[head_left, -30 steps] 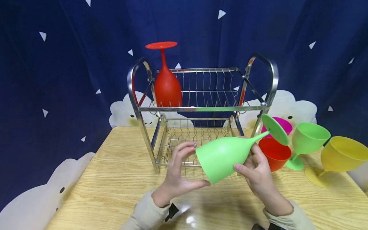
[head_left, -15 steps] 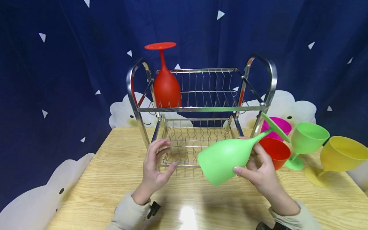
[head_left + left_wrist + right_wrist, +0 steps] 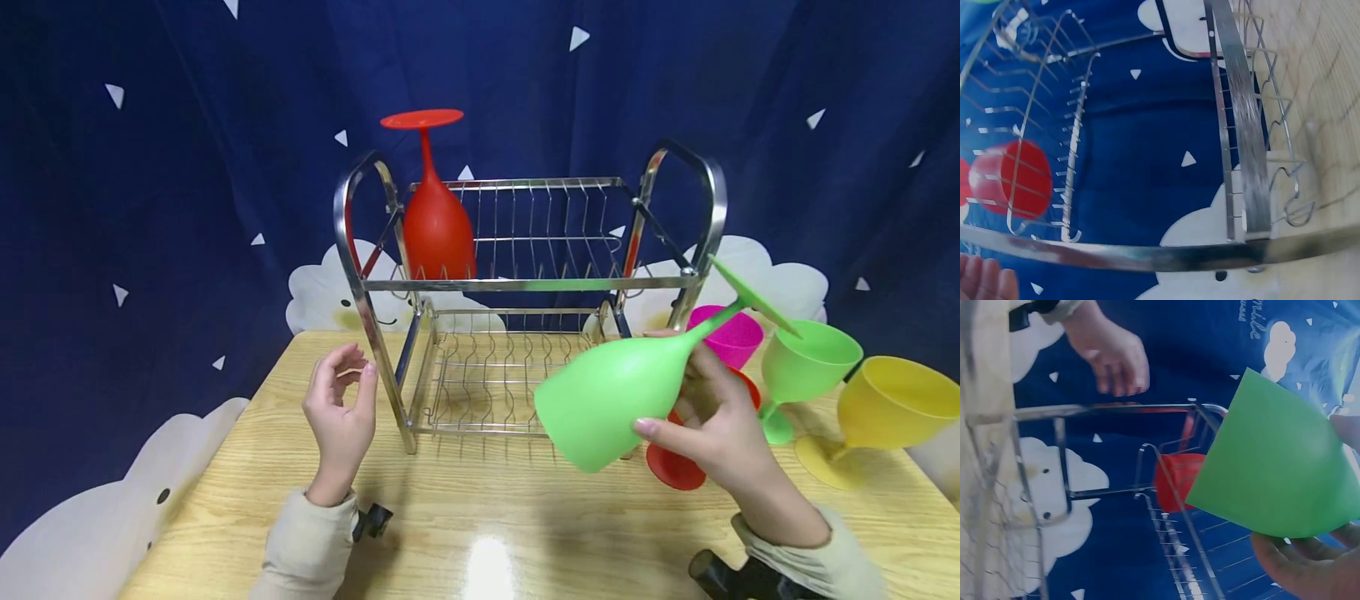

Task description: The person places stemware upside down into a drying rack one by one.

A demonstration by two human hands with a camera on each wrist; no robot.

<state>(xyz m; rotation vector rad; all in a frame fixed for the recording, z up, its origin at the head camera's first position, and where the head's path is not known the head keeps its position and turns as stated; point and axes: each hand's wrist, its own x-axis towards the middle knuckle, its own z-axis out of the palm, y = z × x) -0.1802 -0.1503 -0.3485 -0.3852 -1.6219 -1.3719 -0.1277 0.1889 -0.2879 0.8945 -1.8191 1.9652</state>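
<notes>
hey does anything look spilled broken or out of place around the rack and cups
Nothing stands out: I see no spill or breakage. The upside-down red goblet sits on the rack's upper tier, and the tilted green goblet is held in the right hand.

Clock as seen in head view, centred on the rack point(image 3: 525, 284). Upper tier: inverted red goblet point(image 3: 438, 225) blocks 11, open slots from 12 to 1, top entry between the side hoops point(image 3: 716, 200) at 10 and 2. Curtain point(image 3: 525, 83) behind at 12. Lower tier: front mouth open at 6, under the upper rail, wire dividers inside. Held green goblet point(image 3: 622, 396) plus right hand point(image 3: 727, 417) screen the mouth at 4. Past that, pink goblet point(image 3: 731, 333), second red goblet point(image 3: 677, 468), green cup point(image 3: 813, 367), yellow goblet point(image 3: 900, 408) crowd 3–4, tight. Surface point(image 3: 450, 533) passable 6–7. Left hand point(image 3: 341, 412) at 8, just outside front leg point(image 3: 390, 383).
</notes>
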